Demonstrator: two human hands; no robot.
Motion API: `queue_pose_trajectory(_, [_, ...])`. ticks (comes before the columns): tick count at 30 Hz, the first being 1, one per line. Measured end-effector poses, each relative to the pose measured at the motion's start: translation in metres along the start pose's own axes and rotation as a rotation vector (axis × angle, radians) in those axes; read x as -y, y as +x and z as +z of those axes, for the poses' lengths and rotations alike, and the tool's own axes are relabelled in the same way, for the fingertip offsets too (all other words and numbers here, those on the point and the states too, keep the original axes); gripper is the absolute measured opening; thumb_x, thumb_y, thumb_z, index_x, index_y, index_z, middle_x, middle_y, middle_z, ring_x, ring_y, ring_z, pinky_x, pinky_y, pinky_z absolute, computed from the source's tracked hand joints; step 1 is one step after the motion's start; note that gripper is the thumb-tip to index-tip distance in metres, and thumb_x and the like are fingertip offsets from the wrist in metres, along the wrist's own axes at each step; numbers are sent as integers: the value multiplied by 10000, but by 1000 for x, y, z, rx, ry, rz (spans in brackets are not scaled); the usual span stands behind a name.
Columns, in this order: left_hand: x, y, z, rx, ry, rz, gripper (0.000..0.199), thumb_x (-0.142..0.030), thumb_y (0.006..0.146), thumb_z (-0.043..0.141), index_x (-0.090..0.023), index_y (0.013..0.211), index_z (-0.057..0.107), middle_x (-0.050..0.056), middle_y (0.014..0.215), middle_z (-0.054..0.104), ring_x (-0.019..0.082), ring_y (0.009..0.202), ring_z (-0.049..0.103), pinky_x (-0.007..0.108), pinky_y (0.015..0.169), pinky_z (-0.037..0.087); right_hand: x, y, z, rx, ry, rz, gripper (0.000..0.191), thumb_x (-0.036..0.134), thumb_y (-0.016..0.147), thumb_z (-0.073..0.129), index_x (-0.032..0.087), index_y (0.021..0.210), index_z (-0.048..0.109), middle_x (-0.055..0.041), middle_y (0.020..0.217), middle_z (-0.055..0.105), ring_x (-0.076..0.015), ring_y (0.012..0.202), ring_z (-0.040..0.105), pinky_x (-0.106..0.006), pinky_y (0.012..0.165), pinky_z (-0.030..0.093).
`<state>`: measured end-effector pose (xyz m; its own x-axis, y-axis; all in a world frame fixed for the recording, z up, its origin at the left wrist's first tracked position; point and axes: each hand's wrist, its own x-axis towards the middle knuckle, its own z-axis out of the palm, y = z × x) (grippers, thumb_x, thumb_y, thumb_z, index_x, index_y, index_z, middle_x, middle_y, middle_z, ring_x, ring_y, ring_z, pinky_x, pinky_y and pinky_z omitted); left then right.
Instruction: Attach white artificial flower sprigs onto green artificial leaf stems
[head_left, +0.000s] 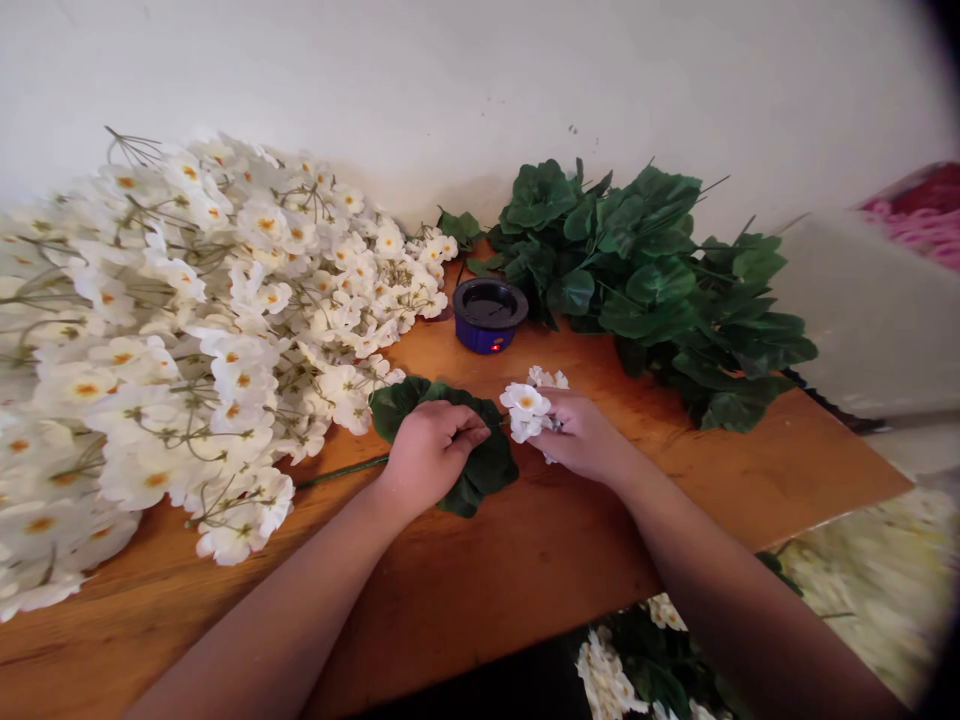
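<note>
Left hand (433, 455): closed over a dark green artificial leaf cluster (486, 468), near the middle of the wooden table (525, 570); a green stem (341, 472) leaves the cluster and runs almost level toward the table's left side

Right hand (581, 435): pinching a small white blossom cluster (525, 405), which projects from its fingers toward the left hand

Hands: apart but close, with the blossom cluster between them; leaf cluster nearer the left hand, blossom cluster nearer the right

Also present: heap of white artificial flower sprays (187, 330), left side of table; heap of green leaf sprays (645, 270), back edge, right of centre; round blue pot (487, 315), dark top, red light, back edge between the heaps; further white blossoms (604, 675), below the front edge
</note>
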<state>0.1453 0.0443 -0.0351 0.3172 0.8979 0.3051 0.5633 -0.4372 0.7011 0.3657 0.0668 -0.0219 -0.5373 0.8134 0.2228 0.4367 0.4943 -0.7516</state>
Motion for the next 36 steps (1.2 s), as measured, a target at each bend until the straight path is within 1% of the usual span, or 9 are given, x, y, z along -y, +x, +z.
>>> queue_pose_trajectory(9, [1,-1,0,-6,56,-1,141,-198,844,646,-204,707,682,3,657,644,157,672,576,313,676,422,-4,3,5,17,-58,-69,110,155,807,539,234,763,603,-30,857,688,-214,851,638,-353,827,468])
queue_pose_trajectory(14, [0,0,0,-4,0,-33,123,-208,844,636,-210,735,695,13,704,677,164,697,598,312,693,445,0,3,5,-48,-46,-62,106,183,811,558,244,780,638,-37,891,695,-221,837,639,-367,798,474])
queue_pose_trajectory(17, [-6,0,-4,-52,-158,-118,135,-276,878,617,-200,801,698,3,727,673,144,694,598,270,664,451,7,0,3,-265,-65,-65,43,212,791,643,246,811,661,-41,875,664,-207,784,613,-347,726,472])
queue_pose_trajectory(21, [-20,-3,-21,-212,-329,-219,206,-369,877,636,-185,814,701,-5,720,637,124,686,563,234,638,440,17,-9,-1,-731,-25,-70,232,302,756,758,258,960,656,-64,1015,598,-148,645,525,-315,570,428])
queue_pose_trajectory(24, [-34,-5,-36,-309,-472,-268,205,-379,824,703,-176,796,705,-2,727,642,118,678,557,225,637,444,20,-14,2,-853,29,-100,138,310,803,721,244,865,617,-40,891,572,-122,576,456,-302,532,379])
queue_pose_trajectory(27, [-47,-8,-47,-371,-714,-329,203,-371,770,754,-180,819,704,-7,739,667,111,659,579,215,621,459,23,-12,15,-707,93,-16,187,371,842,680,228,747,605,-5,671,537,-130,544,429,-299,537,353])
queue_pose_trajectory(32, [-65,-8,-56,-386,-1021,-457,238,-320,674,813,-166,811,693,-10,762,690,110,672,629,208,644,497,40,3,42,-354,612,133,390,598,818,618,261,1009,660,-24,773,621,-179,659,550,-306,598,433])
queue_pose_trajectory(34, [-68,-8,-60,-357,-1081,-512,244,-272,630,826,-154,797,692,-13,744,690,104,661,632,200,643,498,48,6,45,-300,710,129,384,603,811,621,268,996,649,-23,803,606,-172,653,533,-295,579,426])
queue_pose_trajectory(36, [-68,-6,-63,-315,-1114,-565,232,-237,616,811,-147,795,692,-10,724,690,108,634,632,209,624,502,56,7,44,-320,712,99,323,573,817,632,263,904,644,-24,828,583,-168,669,516,-293,589,427])
